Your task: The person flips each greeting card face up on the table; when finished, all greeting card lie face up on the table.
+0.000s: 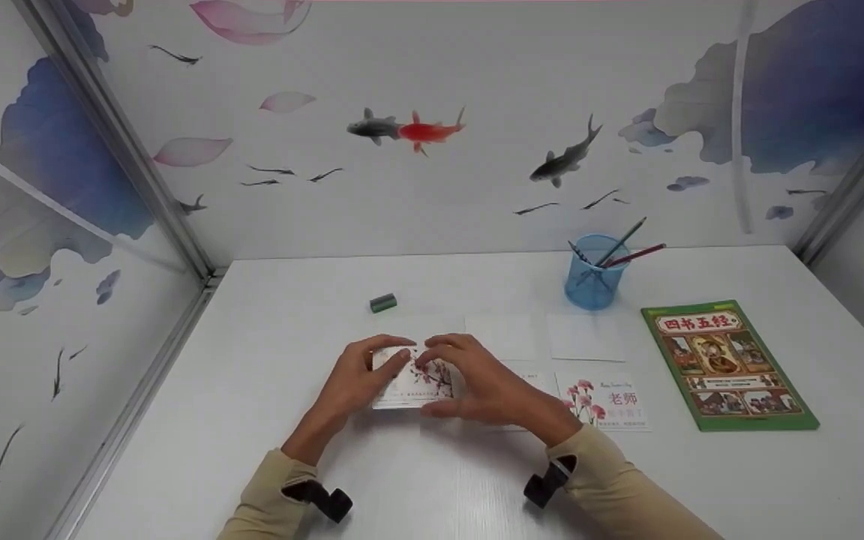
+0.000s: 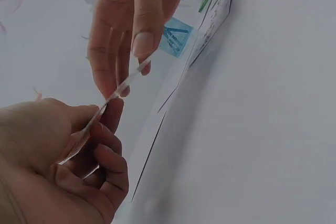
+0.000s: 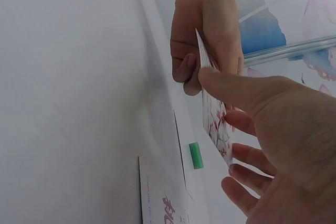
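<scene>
A small stack of cards (image 1: 421, 382), its top face printed with pink blossom branches, is held above the table in front of me. My left hand (image 1: 357, 379) grips its left side, thumb on the printed face and fingers curled behind. At the opposite end, my right hand (image 1: 477, 382) holds the stack between thumb and fingers. In the right wrist view the stack (image 3: 216, 124) stands nearly edge-on, showing thin layers. In the left wrist view its edge (image 2: 123, 85) runs slantwise between both hands.
On the white table lie a flowered card (image 1: 603, 405), a partly covered printed card (image 1: 529, 369) and blank white cards (image 1: 588, 339). A green book (image 1: 728, 367) lies at right. Behind stand a blue pencil cup (image 1: 593, 281) and, further left, a small green block (image 1: 383, 303).
</scene>
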Available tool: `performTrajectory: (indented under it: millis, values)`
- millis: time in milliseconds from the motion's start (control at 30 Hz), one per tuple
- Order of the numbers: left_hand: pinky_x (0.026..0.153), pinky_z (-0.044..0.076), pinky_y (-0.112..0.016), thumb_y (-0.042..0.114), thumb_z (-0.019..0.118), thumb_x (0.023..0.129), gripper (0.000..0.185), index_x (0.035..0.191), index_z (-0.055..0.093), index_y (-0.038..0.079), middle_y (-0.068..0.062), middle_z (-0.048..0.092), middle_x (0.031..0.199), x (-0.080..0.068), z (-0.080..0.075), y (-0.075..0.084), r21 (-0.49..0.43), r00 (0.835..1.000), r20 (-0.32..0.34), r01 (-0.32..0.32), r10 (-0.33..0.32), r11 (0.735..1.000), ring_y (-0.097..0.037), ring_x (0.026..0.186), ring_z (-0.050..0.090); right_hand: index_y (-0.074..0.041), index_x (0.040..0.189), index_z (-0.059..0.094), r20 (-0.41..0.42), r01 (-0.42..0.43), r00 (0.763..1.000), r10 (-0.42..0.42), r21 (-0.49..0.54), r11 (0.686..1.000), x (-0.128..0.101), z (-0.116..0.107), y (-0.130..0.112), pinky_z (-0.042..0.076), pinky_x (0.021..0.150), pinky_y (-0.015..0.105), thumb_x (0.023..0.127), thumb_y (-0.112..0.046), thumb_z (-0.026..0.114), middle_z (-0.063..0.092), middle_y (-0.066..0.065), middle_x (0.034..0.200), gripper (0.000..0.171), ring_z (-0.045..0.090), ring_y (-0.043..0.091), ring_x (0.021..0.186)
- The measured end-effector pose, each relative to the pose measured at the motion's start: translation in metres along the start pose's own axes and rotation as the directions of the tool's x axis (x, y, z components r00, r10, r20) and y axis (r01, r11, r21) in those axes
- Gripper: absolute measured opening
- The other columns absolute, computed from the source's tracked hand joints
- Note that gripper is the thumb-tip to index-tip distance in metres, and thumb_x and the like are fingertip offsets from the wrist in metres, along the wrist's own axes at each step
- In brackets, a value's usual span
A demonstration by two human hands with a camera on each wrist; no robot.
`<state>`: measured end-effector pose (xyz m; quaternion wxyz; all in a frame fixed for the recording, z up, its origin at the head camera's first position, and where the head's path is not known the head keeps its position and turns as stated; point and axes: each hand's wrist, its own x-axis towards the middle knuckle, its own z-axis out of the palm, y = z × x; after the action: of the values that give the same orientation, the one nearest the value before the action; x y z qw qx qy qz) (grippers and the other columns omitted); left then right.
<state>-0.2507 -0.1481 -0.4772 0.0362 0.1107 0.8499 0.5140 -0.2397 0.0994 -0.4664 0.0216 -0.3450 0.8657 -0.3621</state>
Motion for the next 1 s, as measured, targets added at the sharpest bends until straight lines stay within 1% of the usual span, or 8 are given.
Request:
performTrajectory:
  millis: [167,300,400,533,633,733,833,1000]
  values:
    - [0.113,0.047,-0.049,0.037,0.074,0.105,0.035,0.136,0.075,0.020,0.000,0.067,0.150,-0.002,-0.005,0.000,0.006,0.996,0.091,0.003,-0.004,1.000,-0.024,0.136,0.058,-0.021,0.139,0.066,0.069,-0.048,0.996,0.049,-0.020,0.999,0.000,0.000,0.000,0.044,0.125,0.053,0.088,-0.036,0.093,0.056,0.007,0.157,0.059,0.047,0.030,0.152]
    - [0.104,0.052,-0.047,0.031,0.086,0.095,0.046,0.137,0.074,0.017,-0.003,0.069,0.141,-0.006,-0.013,0.003,0.123,0.986,0.168,-0.016,-0.005,0.992,-0.027,0.124,0.063,-0.021,0.137,0.069,0.110,-0.049,0.992,0.056,-0.070,0.996,0.001,0.003,0.002,0.043,0.123,0.057,0.087,-0.038,0.093,0.059,0.007,0.155,0.058,0.050,0.032,0.150]
    - [0.094,0.053,-0.042,0.025,0.094,0.086,0.049,0.131,0.077,0.016,-0.006,0.068,0.128,-0.009,-0.015,0.008,0.272,0.984,0.175,-0.032,-0.017,0.962,-0.024,0.106,0.060,-0.021,0.135,0.072,0.149,-0.060,0.986,0.076,-0.108,0.992,0.001,0.006,0.003,0.039,0.123,0.063,0.087,-0.040,0.092,0.060,0.009,0.157,0.055,0.050,0.033,0.151]
    - [0.102,0.055,-0.045,0.025,0.097,0.083,0.048,0.126,0.079,0.014,-0.008,0.064,0.121,-0.012,-0.011,0.013,0.426,0.987,0.153,-0.019,-0.052,0.904,-0.022,0.107,0.058,-0.023,0.130,0.077,0.182,-0.075,0.978,0.101,-0.144,0.987,0.000,0.010,0.003,0.036,0.118,0.067,0.091,-0.037,0.090,0.060,0.009,0.157,0.044,0.050,0.035,0.149]
    - [0.105,0.055,-0.048,0.029,0.097,0.083,0.047,0.125,0.081,0.016,-0.008,0.065,0.121,-0.013,-0.008,0.015,0.490,0.989,0.130,-0.006,-0.066,0.872,-0.024,0.111,0.057,-0.024,0.128,0.079,0.186,-0.074,0.977,0.103,-0.158,0.985,-0.001,0.011,0.003,0.037,0.114,0.067,0.092,-0.035,0.088,0.061,0.010,0.155,0.038,0.050,0.036,0.148]
    - [0.101,0.054,-0.050,0.032,0.096,0.084,0.046,0.124,0.080,0.016,-0.011,0.066,0.120,-0.014,-0.006,0.016,0.508,0.991,0.127,-0.039,-0.030,0.860,-0.027,0.113,0.056,-0.024,0.134,0.076,0.186,-0.063,0.978,0.090,-0.147,0.987,-0.003,0.008,0.004,0.035,0.117,0.070,0.095,-0.037,0.085,0.060,0.010,0.157,0.043,0.049,0.036,0.150]
    - [0.100,0.054,-0.053,0.031,0.092,0.088,0.045,0.126,0.078,0.013,-0.014,0.066,0.120,-0.013,-0.002,0.021,0.486,0.990,0.135,-0.098,0.036,0.869,-0.030,0.114,0.058,-0.020,0.142,0.071,0.161,-0.041,0.985,0.055,-0.091,0.995,-0.007,0.000,0.011,0.033,0.121,0.072,0.099,-0.039,0.080,0.058,0.012,0.158,0.047,0.046,0.037,0.152]
    - [0.106,0.053,-0.056,0.029,0.086,0.095,0.040,0.130,0.076,0.012,-0.014,0.069,0.129,-0.004,0.014,0.038,0.452,0.981,0.139,-0.184,0.134,0.873,-0.034,0.123,0.059,-0.016,0.142,0.070,0.049,-0.065,0.997,0.066,-0.017,0.998,-0.026,-0.028,0.038,0.037,0.124,0.069,0.104,-0.037,0.074,0.058,0.013,0.158,0.043,0.047,0.038,0.153]
